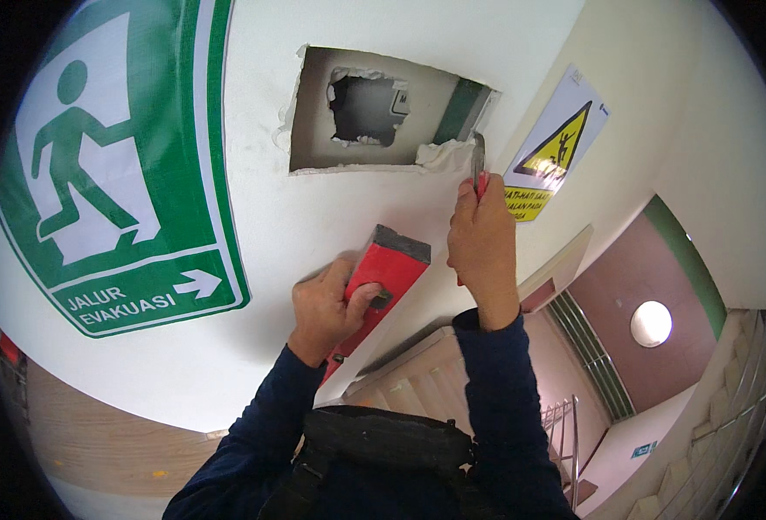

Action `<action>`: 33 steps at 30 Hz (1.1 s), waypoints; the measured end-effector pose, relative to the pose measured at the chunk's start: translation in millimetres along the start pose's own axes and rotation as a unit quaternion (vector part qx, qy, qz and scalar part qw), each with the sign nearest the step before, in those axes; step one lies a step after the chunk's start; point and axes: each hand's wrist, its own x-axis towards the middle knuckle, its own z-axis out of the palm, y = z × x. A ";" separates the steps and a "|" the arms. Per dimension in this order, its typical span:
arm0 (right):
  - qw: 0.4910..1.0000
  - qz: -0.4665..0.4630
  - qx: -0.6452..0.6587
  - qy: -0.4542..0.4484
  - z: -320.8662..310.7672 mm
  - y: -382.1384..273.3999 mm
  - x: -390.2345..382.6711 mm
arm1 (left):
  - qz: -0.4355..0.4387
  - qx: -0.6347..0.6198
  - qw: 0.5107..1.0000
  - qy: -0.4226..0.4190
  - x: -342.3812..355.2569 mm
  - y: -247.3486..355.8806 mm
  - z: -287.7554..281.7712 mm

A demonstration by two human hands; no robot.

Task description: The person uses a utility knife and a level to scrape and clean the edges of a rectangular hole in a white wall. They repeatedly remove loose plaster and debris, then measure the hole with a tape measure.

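Note:
My left hand (pixel 329 305) is wrapped round a red spirit level (pixel 393 270) with a dark end cap, held slanting in front of the wall. In my right hand (pixel 484 238) is a red-handled hand tool with a narrow metal end (pixel 478 156); its exact kind is unclear. The metal end is at the lower right corner of a rectangular wall opening (pixel 314 130), beside a torn white flap (pixel 446 156). Ragged edges run round this opening. Inside it, a smaller broken hole (pixel 361 108) shows a grey space behind.
A green evacuation sign (pixel 162 225) covers the wall at left. Right of the opening hangs a yellow warning sign (pixel 535 169). Stairs (pixel 422 390) and a metal railing (pixel 574 442) lie below at right, with wood-look flooring (pixel 114 416) at lower left.

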 end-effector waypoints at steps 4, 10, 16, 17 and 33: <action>0.999 0.016 0.024 0.015 13.5 5.6 -3.9 | 0.010 -0.010 1.000 0.005 3.4 3.0 -0.2; 1.000 0.028 0.002 0.004 5.1 9.0 -19.1 | -0.022 0.028 0.999 -0.027 6.7 4.7 -4.8; 0.951 -0.189 -0.235 0.060 -46.0 19.3 -20.0 | -0.012 0.004 1.000 -0.014 7.0 5.1 0.1; 0.931 -0.234 -0.275 0.047 -50.8 11.2 -10.1 | -0.012 0.010 1.000 -0.013 5.9 4.5 0.8; 0.790 -0.343 -0.491 -0.133 -74.2 -24.1 28.4 | -0.025 -0.010 1.000 0.003 1.2 -3.3 1.7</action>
